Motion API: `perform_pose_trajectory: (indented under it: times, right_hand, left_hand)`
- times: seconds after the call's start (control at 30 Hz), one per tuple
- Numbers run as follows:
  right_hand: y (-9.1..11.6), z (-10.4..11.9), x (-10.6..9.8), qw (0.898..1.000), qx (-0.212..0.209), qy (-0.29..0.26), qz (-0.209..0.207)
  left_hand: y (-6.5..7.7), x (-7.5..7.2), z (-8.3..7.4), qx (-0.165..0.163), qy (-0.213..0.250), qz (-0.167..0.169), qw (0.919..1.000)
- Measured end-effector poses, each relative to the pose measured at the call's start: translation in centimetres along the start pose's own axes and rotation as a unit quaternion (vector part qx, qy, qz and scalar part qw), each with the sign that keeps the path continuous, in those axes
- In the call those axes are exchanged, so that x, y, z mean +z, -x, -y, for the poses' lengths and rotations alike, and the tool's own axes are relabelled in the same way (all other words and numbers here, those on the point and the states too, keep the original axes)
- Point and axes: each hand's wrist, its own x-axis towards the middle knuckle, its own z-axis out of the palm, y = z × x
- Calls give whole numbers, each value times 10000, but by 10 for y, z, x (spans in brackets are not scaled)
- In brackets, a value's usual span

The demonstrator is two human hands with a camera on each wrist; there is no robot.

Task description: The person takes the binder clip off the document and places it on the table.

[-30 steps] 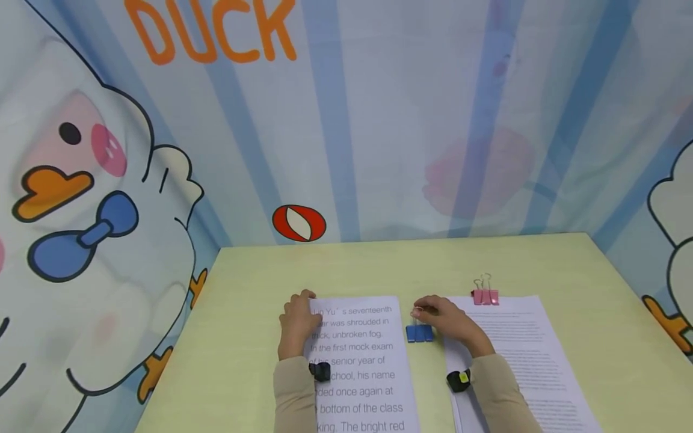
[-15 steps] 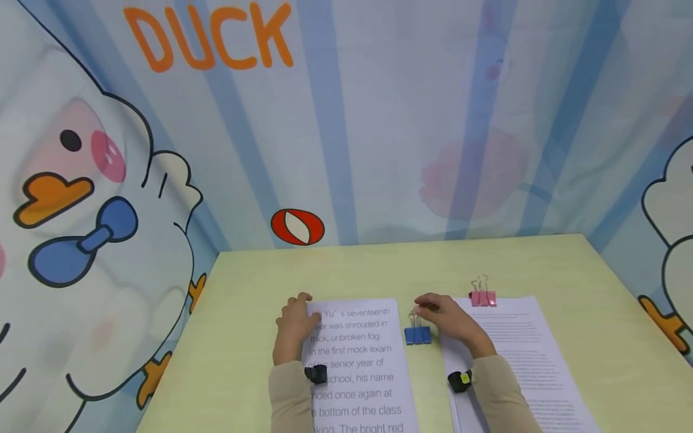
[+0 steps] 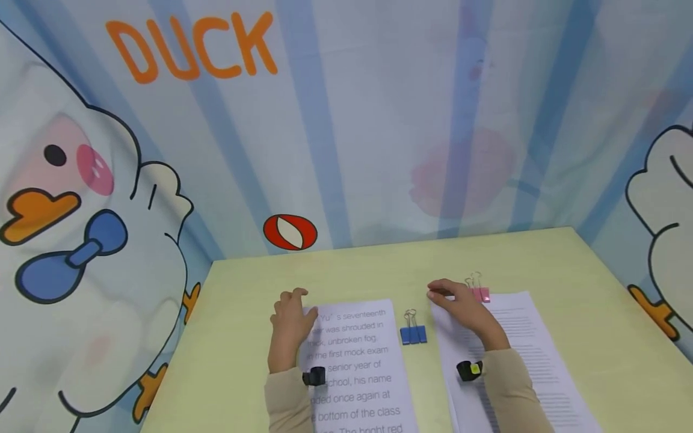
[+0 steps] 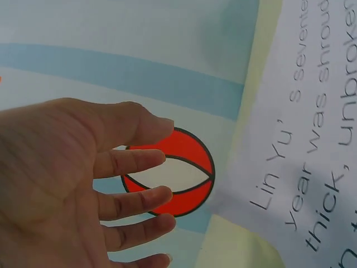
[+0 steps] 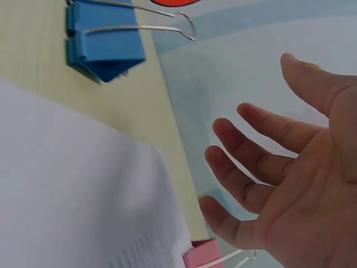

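Observation:
My left hand [image 3: 291, 322] hovers over the top left corner of a large-print sheet [image 3: 357, 361], fingers spread with nothing in them. In the left wrist view its thumb and fingers [image 4: 134, 204] are apart from the paper. A blue binder clip [image 3: 413, 335], wire handles raised, stands on the table between the two paper piles. Above the top left corner of the small-print stack [image 3: 525, 343] is my right hand [image 3: 468, 310], relaxed and holding nothing. A pink binder clip [image 3: 480, 294] sits at that stack's top edge, partly covered by the right hand in the head view.
The pale yellow table [image 3: 216, 337] ends at a cloth backdrop [image 3: 368, 120] printed with ducks and stripes. A dark wrist camera [image 3: 468, 370] is strapped at the right sleeve, another camera [image 3: 314, 376] at the left.
My right hand has left the blue binder clip, which now stands by itself, and moved right toward the pink clip. My left hand has lifted slightly off the sheet's corner. The head view has shifted a little.

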Motion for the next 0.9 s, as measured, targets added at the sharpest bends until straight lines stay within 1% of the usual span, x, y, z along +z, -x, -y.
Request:
perform_pose_trajectory:
  times: [0.17, 0.4, 0.47, 0.57, 0.63, 0.73, 0.8, 0.9]
  right_hand:
    - [6, -6, -14, 9996, 29, 91, -283]
    - [13, -14, -28, 9987, 19, -31, -508]
    - [16, -18, -31, 9982, 131, -9, -582]
    - [20, -23, -36, 9968, 396, -73, -687]
    - [22, -26, -39, 9952, 592, -52, -780]
    - [22, -30, -43, 9923, 830, -65, -914]
    - [22, -32, -45, 9909, 945, -32, -957]
    - [21, -37, -45, 9895, 1054, -190, -966]
  left_hand:
    - [6, -4, -18, 307, 17, -108, 9995]
    - [10, 1, -36, 615, -70, -75, 9981]
    - [11, 4, -40, 729, -63, -69, 9973]
    - [13, 9, -45, 1014, -28, -143, 9947]
    - [13, 12, -49, 1231, -27, -217, 9922]
    - [15, 16, -57, 1616, 17, -364, 9862]
    - [16, 18, -62, 1873, 49, -456, 9812]
    - [20, 21, -73, 2267, 81, -519, 9726]
